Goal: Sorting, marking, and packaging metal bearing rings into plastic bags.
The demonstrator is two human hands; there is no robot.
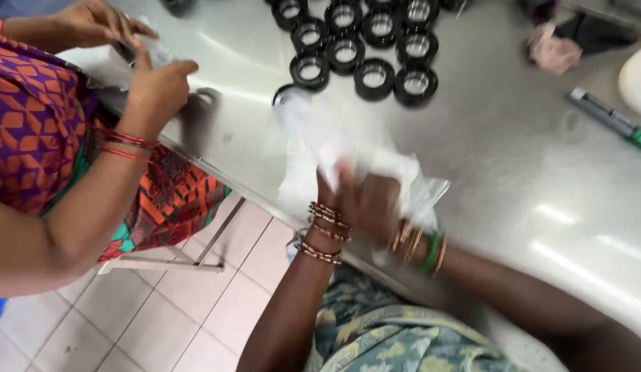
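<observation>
Both hands, left [331,196] and right [375,207], are closing on a clear bag [334,141] at the table [513,158] edge (blurred); one ring [287,95] seems bagged; the black rings [373,78] behind are lying unbagged, so most is left.

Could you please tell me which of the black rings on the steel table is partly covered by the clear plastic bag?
The black ring at the cluster's lower left edge: the clear plastic bag overlaps it. The other rings lie fully uncovered.
</observation>
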